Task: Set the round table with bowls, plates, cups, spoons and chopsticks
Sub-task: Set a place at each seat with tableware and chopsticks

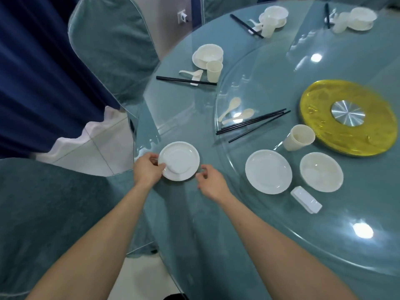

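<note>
Pinching round glossy white plate [178, 161], left hand [147, 169].

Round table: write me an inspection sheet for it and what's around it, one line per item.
Surface: glass-topped table over teal cloth, carrying a raised glass turntable.
Job's things: near plate at the table edge; on the turntable a second plate, bowl, cup, two spoons, loose chopsticks; three laid settings farther round.
Clutter: white rectangular holder; yellow disc at the turntable's centre.
Hands: left hand grips the near plate's rim; right hand beside it, fingers loosely curled, holding nothing.
Cables: nothing seen.
Surroundings: covered chairs, blue curtain, wall socket.
</note>
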`<state>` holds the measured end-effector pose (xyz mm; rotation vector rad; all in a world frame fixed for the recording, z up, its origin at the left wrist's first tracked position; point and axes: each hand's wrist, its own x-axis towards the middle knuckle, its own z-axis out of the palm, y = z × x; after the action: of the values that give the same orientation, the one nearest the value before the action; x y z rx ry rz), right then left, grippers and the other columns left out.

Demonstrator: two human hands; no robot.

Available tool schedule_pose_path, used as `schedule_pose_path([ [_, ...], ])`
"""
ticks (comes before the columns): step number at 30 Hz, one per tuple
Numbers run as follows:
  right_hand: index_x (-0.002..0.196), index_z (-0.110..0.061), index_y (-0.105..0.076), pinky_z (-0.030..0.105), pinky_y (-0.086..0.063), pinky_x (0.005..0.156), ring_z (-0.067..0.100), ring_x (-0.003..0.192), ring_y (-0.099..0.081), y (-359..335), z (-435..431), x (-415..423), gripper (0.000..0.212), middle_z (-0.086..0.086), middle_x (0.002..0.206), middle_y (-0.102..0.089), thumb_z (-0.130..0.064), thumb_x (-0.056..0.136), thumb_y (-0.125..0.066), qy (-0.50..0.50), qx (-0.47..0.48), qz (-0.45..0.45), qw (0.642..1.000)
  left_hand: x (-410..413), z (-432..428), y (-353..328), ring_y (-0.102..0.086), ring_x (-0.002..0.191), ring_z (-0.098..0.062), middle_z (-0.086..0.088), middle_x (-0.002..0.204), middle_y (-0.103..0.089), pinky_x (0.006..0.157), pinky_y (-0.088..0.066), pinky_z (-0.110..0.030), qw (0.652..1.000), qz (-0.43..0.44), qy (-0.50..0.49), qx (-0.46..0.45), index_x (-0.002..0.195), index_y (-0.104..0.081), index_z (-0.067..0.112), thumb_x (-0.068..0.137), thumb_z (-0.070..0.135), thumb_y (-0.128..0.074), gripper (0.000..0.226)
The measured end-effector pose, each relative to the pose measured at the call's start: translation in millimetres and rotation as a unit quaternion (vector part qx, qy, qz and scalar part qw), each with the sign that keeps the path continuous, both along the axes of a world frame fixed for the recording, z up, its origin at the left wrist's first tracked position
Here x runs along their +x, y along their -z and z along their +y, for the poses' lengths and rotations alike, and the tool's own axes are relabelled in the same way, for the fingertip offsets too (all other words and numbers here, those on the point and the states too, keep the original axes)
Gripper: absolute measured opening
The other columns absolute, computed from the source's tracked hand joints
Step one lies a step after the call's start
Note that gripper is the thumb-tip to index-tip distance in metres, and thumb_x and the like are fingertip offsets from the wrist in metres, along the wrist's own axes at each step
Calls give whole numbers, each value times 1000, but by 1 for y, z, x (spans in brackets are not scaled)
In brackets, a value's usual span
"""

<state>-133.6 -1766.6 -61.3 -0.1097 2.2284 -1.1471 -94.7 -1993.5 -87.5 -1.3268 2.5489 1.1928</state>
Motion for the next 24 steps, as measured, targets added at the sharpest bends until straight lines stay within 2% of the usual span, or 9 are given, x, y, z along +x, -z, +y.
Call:
schedule_pose_path([
  [2, 143, -9, -58, 50, -58, 96, 30, 99, -74, -9, 16, 2, 42, 4, 110, -72, -25, 104, -56, 22, 0, 12, 1000, 0, 1, -6, -71, 100, -25, -2, 109, -74, 88, -53, -33, 998, -9, 28, -51, 122, -73, 16, 85, 19, -87, 39],
  [5, 132, -14, -68, 43, -59, 90, 22, 91, -73, -28, 51, 0, 35, 0, 108, -74, -28, 101, -59, 56, 19, 72, 996, -14, 13, -19, -69, 103, -26, -3, 122, -70, 94, -56, -43, 993, 6, 63, -102, 124, -72, 19, 86, 26, -83, 40],
  [9, 112, -22, -75, 35, -59, 82, 11, 78, -68, -49, 114, -14, 22, -10, 89, -72, -34, 96, -66, 147, 49, 154, 976, -54, 62, -36, -66, 89, -20, -4, 118, -69, 91, -52, -37, 985, 66, 141, -79, 119, -73, 19, 88, 21, -82, 33],
  [12, 109, -23, -74, 38, -57, 84, 12, 79, -65, -56, 161, -27, 23, -11, 82, -67, -38, 91, -71, 224, 91, 205, 948, -77, 103, -47, -67, 86, -18, -1, 114, -69, 86, -51, -32, 977, 89, 186, -54, 117, -73, 22, 86, 19, -82, 32],
  [14, 117, -19, -71, 44, -56, 89, 19, 95, -63, -57, 191, -35, 37, -5, 99, -64, -41, 87, -75, 264, 134, 240, 924, -88, 129, -53, -70, 87, -20, 0, 110, -70, 86, -58, -37, 972, 98, 213, -32, 116, -74, 21, 86, 20, -83, 31],
  [17, 139, -14, -58, 52, -48, 105, 33, 128, -48, -55, 226, -46, 80, 8, 134, -54, -54, 74, -82, 276, 238, 285, 887, -99, 161, -59, -70, 87, -18, 2, 108, -72, 85, -58, -35, 962, 100, 252, -20, 117, -74, 20, 86, 18, -82, 32],
  [20, 164, -26, -28, 55, -31, 122, 37, 155, -24, -49, 251, -60, 119, 11, 167, -29, -66, 68, -85, 223, 288, 204, 909, -103, 183, -63, -68, 83, -10, 4, 105, -71, 82, -57, -32, 954, 97, 283, -12, 116, -73, 21, 86, 16, -82, 31],
  [22, 167, -28, -18, 55, -32, 123, 38, 155, -26, -43, 260, -66, 129, 9, 169, -27, -68, 65, -86, 207, 274, 164, 925, -104, 195, -65, -67, 81, -8, 6, 100, -71, 84, -60, -35, 951, 96, 292, 14, 116, -74, 20, 87, 16, -83, 31],
  [24, 166, -22, -19, 52, -38, 118, 38, 148, -35, -39, 265, -68, 129, 10, 162, -36, -63, 63, -86, 222, 260, 159, 926, -103, 206, -69, -67, 82, -10, 8, 99, -72, 86, -61, -36, 948, 93, 302, 39, 116, -74, 21, 87, 17, -83, 30],
])
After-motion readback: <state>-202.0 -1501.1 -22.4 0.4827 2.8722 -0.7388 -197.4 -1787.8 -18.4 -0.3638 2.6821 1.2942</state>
